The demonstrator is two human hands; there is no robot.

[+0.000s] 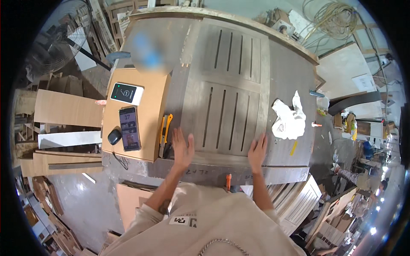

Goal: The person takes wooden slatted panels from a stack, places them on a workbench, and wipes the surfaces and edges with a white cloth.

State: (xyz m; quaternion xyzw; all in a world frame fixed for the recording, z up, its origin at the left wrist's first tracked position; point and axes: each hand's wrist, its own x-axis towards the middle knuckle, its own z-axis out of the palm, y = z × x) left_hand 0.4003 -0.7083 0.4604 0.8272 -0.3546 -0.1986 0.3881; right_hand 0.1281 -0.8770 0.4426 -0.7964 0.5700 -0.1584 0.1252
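Hands lay flat on a big grey slatted wood panel [230, 89] w/ long thin slots in it. The left hand [183, 149] was open, fingers spread, pressing on the near left corner of the panel. The right hand [257, 150] was open too, fingers together, flat on the near right corner. Neither hand held anything. The panel lay on the tabletop [290, 77], in the middle, w/ its near edge close to the person's body.

Just left of the left hand was a yellow & black knife tool [165, 134], lying beside the panel's edge, very near the hand but I couldn't tell if they touched. Left of that was a flat brown board [147, 115]. On it sat a phone [130, 128] w/ its screen lit, a small white box [127, 93] farther back, & a black round thing [114, 136] w/ a thin wire at the board's near left corner.

To the right of the panel, a crumpled white rag [288, 119] lay on the tabletop, near the right hand but apart from it. A small yellow stick [294, 148] lay just near the rag. An orange clamp handle [229, 180] poked out under the tabletop's front edge, between the two arms. A big fan [55, 42] stood far off on the left. A pile of cords [335, 19] hung at the back right.
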